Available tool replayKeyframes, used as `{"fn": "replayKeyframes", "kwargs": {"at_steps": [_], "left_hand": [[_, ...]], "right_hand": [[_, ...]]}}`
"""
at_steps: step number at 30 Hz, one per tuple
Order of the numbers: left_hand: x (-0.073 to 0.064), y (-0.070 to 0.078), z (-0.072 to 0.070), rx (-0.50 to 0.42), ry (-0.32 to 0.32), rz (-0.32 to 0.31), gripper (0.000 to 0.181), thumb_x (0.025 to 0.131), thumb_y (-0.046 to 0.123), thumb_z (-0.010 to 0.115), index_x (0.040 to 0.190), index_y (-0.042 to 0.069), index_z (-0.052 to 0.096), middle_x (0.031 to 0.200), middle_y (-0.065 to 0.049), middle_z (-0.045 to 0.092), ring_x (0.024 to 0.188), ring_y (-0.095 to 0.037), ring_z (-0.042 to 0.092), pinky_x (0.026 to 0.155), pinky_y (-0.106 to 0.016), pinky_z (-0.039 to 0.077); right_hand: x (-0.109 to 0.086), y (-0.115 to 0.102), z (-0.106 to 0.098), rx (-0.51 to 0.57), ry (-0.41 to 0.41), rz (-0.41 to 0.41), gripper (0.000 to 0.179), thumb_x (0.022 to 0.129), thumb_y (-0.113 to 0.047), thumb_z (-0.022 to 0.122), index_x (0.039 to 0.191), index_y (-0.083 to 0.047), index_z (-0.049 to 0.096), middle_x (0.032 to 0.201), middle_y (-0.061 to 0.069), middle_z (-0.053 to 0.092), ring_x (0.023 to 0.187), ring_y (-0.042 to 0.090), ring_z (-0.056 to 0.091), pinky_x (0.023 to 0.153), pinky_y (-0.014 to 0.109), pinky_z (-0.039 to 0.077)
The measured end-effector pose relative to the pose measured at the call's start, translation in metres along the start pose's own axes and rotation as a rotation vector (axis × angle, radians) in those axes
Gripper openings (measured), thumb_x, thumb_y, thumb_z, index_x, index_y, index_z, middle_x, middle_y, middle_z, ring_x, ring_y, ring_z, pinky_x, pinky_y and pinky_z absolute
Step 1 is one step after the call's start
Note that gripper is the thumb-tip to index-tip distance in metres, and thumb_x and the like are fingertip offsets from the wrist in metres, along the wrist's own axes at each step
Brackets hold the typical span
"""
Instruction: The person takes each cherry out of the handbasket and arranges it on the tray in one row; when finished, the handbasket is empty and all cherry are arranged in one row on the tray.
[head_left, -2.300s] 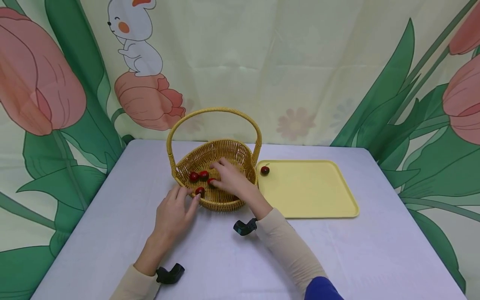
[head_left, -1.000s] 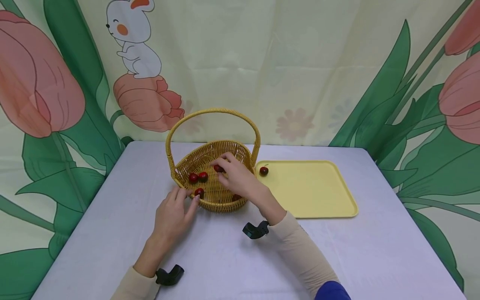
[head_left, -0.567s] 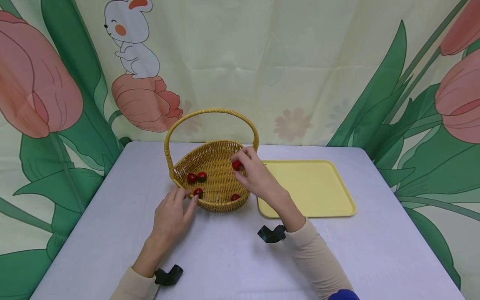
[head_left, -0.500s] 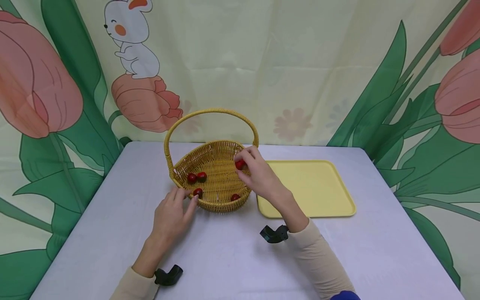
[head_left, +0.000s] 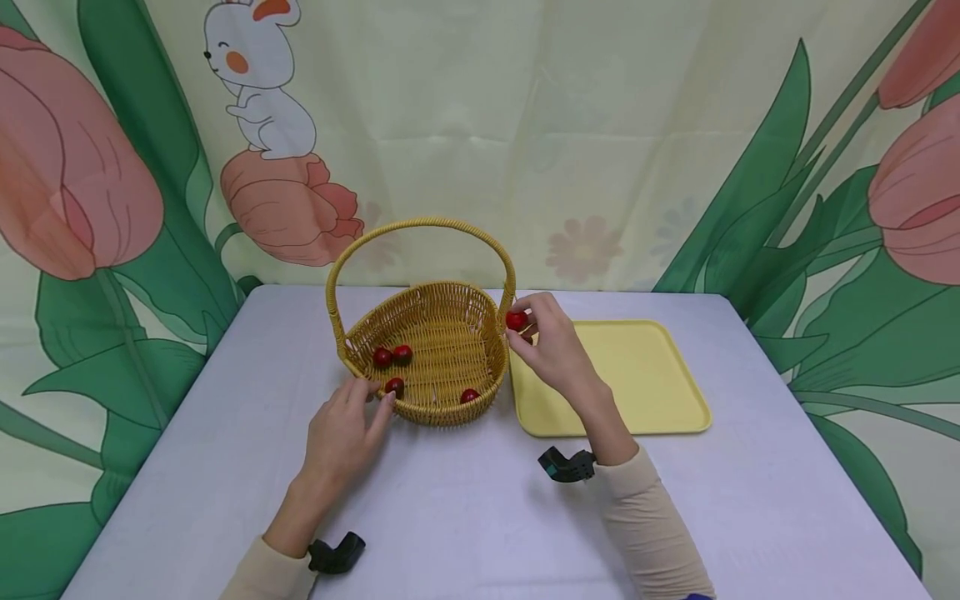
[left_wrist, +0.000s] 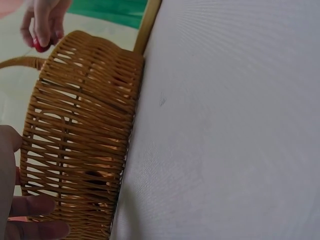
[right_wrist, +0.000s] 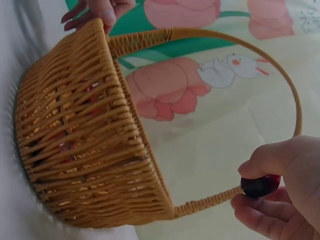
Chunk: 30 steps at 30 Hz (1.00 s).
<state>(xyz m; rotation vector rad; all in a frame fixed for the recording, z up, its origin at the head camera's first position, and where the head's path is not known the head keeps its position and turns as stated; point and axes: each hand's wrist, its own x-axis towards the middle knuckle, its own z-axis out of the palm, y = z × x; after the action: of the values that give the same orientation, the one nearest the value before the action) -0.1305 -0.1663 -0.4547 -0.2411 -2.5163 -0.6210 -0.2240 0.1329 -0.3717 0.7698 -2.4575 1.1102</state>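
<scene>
A brown wicker basket [head_left: 450, 333] with a tall arched handle stands on the table. Several dark red cherries [head_left: 382, 358] lie inside it, towards the left and the front. My left hand [head_left: 341, 429] holds the basket's front-left rim, with thumb and fingers on either side of the wall. At the basket's right side, my right hand [head_left: 555, 346] pinches a cherry [right_wrist: 260, 185] between thumb and fingers, raised beside the foot of the handle. Below it is the left part of a yellow tray [head_left: 630, 383]; the hand mostly hides the tray's far-left corner.
A white cloth [head_left: 450, 508] covers the table. Behind it hangs a curtain [head_left: 615, 150] printed with tulips and a rabbit. Each wrist carries a black camera mount [head_left: 566, 465]. The tray stands close against the basket's right side.
My right hand has picked a cherry out of the basket and carried it right, past the rim towards the tray. Another cherry shows at the basket's front right. The left hand stays put.
</scene>
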Motion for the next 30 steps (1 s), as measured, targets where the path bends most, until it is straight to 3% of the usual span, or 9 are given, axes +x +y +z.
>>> {"fn": "replayKeyframes", "kwargs": {"at_steps": [7, 13, 26, 30], "left_hand": [[0.000, 0.001, -0.001, -0.004, -0.011, -0.008, 0.030, 0.097, 0.034, 0.062, 0.107, 0.006, 0.063, 0.099, -0.012, 0.068, 0.088, -0.028, 0.068, 0.069, -0.045, 0.055], [0.001, 0.000, -0.001, -0.007, -0.012, -0.003, 0.030, 0.097, 0.034, 0.062, 0.107, 0.006, 0.062, 0.098, -0.011, 0.068, 0.086, -0.027, 0.067, 0.068, -0.044, 0.055], [-0.001, 0.000, 0.001, -0.004, -0.015, -0.009, 0.030, 0.097, 0.033, 0.062, 0.107, 0.005, 0.063, 0.095, -0.011, 0.068, 0.084, -0.026, 0.067, 0.067, -0.043, 0.054], [-0.001, 0.000, 0.001, -0.007, -0.015, -0.008, 0.030, 0.097, 0.033, 0.062, 0.108, 0.005, 0.063, 0.094, -0.010, 0.068, 0.084, -0.026, 0.066, 0.067, -0.043, 0.054]], "right_hand": [[0.001, 0.014, -0.004, -0.021, 0.039, 0.062, 0.024, 0.090, 0.000, 0.066, 0.114, -0.001, 0.061, 0.111, 0.016, 0.055, 0.088, 0.026, 0.066, 0.082, 0.038, 0.058], [0.000, 0.031, -0.008, -0.058, 0.039, 0.145, 0.026, 0.090, -0.003, 0.067, 0.116, 0.000, 0.060, 0.112, 0.018, 0.057, 0.091, 0.030, 0.066, 0.081, 0.044, 0.057], [-0.007, 0.068, -0.002, -0.061, -0.075, 0.336, 0.026, 0.091, -0.003, 0.065, 0.116, 0.003, 0.060, 0.114, 0.020, 0.056, 0.098, 0.032, 0.065, 0.088, 0.044, 0.056], [-0.009, 0.077, -0.001, -0.100, -0.124, 0.381, 0.031, 0.092, -0.005, 0.065, 0.122, 0.004, 0.059, 0.118, 0.022, 0.056, 0.105, 0.034, 0.063, 0.091, 0.045, 0.054]]}}
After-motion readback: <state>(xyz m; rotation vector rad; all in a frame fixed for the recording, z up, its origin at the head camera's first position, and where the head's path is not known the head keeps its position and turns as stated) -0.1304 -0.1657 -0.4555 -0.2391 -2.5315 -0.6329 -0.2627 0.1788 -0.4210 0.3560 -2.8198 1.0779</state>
